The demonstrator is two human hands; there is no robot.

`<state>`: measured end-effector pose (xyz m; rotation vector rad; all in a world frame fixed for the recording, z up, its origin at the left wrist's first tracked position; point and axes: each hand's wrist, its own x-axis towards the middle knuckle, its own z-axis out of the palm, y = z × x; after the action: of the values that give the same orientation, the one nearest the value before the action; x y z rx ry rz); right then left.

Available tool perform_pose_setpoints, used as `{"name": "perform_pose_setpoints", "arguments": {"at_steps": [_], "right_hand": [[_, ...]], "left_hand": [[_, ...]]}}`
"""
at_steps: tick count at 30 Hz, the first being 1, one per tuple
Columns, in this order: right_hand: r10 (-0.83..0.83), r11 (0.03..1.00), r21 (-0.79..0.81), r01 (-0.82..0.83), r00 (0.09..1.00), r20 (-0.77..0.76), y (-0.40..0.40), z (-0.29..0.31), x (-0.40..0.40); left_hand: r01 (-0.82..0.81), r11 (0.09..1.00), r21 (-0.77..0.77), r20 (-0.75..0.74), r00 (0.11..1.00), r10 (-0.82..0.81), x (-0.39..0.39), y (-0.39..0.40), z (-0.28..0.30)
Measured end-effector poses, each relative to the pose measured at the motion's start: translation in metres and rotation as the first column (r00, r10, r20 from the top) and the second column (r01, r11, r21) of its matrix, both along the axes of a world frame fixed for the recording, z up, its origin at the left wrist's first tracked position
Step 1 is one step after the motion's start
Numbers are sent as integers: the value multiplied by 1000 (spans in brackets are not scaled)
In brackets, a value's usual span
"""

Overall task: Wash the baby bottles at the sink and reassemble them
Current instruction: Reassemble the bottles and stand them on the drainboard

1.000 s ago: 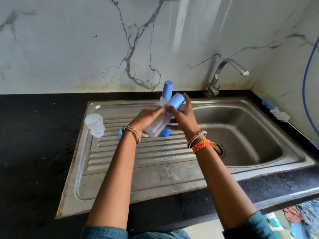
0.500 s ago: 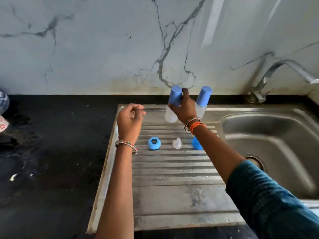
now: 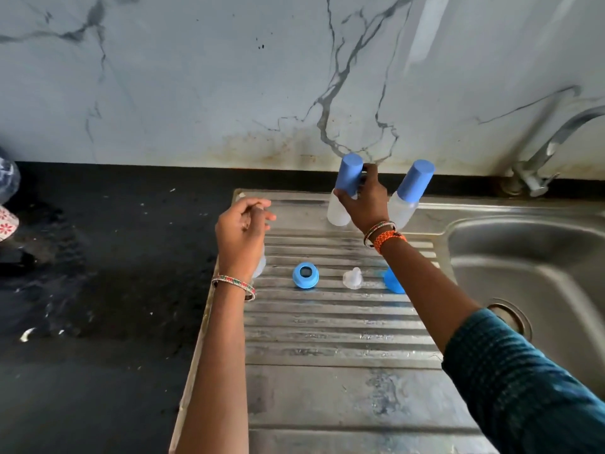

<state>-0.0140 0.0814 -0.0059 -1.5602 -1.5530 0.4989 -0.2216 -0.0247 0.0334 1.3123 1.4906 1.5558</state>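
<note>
the capped bottle [image 3: 343,194] stands upright at the back of the drainboard [image 3: 327,326], close to the wall, and the right hand [image 3: 363,201] has its fingers [image 3: 371,173] curled round the blue cap, thumb on the near side, so the grip looks meant to steady the bottle as it is set on its base. just right of those fingers a second capped bottle [image 3: 409,194] stands on its own, untouched; the two assembled bottles seem to be lined up together at the back, out of the way of the loose parts.

nearer the person than the right fingers, three loose pieces lie in a row on the ridges: a blue screw ring [image 3: 305,275] with its opening up, a clear teat [image 3: 353,278] beside it, and a blue piece [image 3: 393,281] partly hidden behind the right forearm. they are probably left apart to drain before going onto another bottle.

the left hand [image 3: 240,234] hovers over the left edge of the drainboard, fingers loosely curled; whether they hold anything cannot be told. a pale clear object [image 3: 260,265] shows just below that hand, mostly hidden, and it may be a bottle body waiting for the loose parts.

to the right of both hands lies the sink bowl [image 3: 523,267] with its tap [image 3: 553,142] at the wall. to the left, the black table [image 3: 98,290] is speckled with wet marks.
</note>
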Motion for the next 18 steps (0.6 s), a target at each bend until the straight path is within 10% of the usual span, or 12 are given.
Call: {"name": "perform_pose_setpoints", "arguments": {"at_steps": [7, 10, 14, 18], "right_hand": [[-158, 968, 210, 138, 984, 83, -30, 20, -20], [23, 919, 383, -90, 984, 175, -55, 32, -57], [547, 836, -124, -534, 799, 249, -77, 24, -112], [682, 731, -320, -603, 658, 319, -82, 16, -131]], "left_hand": [[-170, 982, 77, 88, 983, 164, -25, -9, -5], [-313, 950, -7, 142, 940, 311, -42, -16, -19], [-392, 905, -168, 104, 905, 412, -51, -26, -39], [-378, 899, -223, 68, 914, 401, -56, -32, -40]]}}
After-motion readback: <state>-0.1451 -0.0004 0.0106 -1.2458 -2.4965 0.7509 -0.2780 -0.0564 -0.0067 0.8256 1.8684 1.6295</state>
